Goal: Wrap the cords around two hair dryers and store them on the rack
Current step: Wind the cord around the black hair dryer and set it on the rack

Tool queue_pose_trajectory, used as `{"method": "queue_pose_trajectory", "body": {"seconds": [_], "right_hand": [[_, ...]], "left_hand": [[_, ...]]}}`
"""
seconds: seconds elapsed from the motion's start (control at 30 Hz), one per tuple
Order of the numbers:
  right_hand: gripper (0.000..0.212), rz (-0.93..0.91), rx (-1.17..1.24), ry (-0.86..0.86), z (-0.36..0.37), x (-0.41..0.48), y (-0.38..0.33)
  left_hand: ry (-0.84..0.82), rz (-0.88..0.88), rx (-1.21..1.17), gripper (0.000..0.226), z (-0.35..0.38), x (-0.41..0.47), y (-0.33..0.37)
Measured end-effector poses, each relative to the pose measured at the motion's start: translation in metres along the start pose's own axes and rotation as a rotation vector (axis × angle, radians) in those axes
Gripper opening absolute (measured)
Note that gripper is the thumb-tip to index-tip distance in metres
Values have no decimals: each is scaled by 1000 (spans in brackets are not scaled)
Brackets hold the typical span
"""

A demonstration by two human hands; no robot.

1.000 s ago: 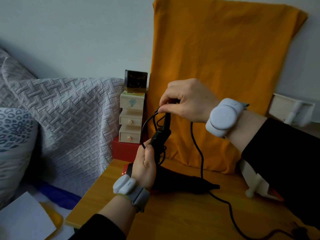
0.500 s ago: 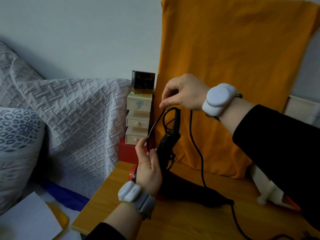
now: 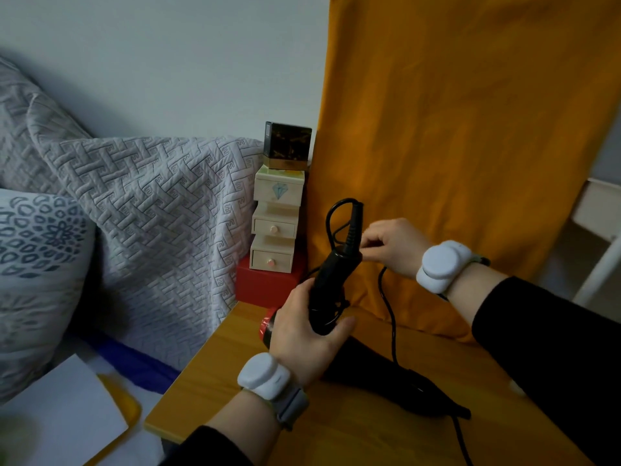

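Observation:
A black hair dryer [image 3: 386, 375] with a red rear end rests on the wooden table [image 3: 215, 378], its handle pointing up. My left hand [image 3: 305, 334] grips that handle, where loops of black cord [image 3: 386, 297] are wound. My right hand [image 3: 393, 245] pinches the cord just right of the handle's top, beside the ribbed strain relief. From there the cord hangs down, runs behind the dryer's nozzle and leaves the frame at the bottom. Only one hair dryer shows. A white rack [image 3: 598, 237] is partly visible at the right edge.
A stack of small cream drawer boxes [image 3: 275, 227] with a dark box on top stands on a red box [image 3: 265, 284] at the table's back left. An orange cloth [image 3: 463, 146] hangs behind the hands. A grey quilt [image 3: 151, 213] and patterned pillow lie to the left.
My right hand has dropped from above the handle's top to its right side, carrying the cord down. My left hand has closed more fully around the handle. The camera view has shifted left.

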State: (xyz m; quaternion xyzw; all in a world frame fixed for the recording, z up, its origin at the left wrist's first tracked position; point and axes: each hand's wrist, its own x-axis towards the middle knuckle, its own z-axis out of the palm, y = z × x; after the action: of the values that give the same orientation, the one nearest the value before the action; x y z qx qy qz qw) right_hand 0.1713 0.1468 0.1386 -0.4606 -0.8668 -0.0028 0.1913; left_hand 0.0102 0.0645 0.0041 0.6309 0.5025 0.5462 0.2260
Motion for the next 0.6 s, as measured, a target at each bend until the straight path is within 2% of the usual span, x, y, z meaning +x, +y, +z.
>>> {"method": "queue_pose_trajectory", "body": {"seconds": [0.03, 0.23, 0.47, 0.6], "right_hand": [[10, 9, -23, -27, 3, -6, 4], [20, 79, -149, -157, 9, -44, 23], [29, -35, -298, -318, 4, -90, 10], [34, -118, -350, -315, -4, -108, -1]], "left_hand": [[7, 15, 25, 64, 1, 0, -2], [56, 42, 118, 66, 7, 3, -8], [103, 38, 162, 61, 14, 4, -3], [123, -11, 174, 67, 17, 3, 0]]}}
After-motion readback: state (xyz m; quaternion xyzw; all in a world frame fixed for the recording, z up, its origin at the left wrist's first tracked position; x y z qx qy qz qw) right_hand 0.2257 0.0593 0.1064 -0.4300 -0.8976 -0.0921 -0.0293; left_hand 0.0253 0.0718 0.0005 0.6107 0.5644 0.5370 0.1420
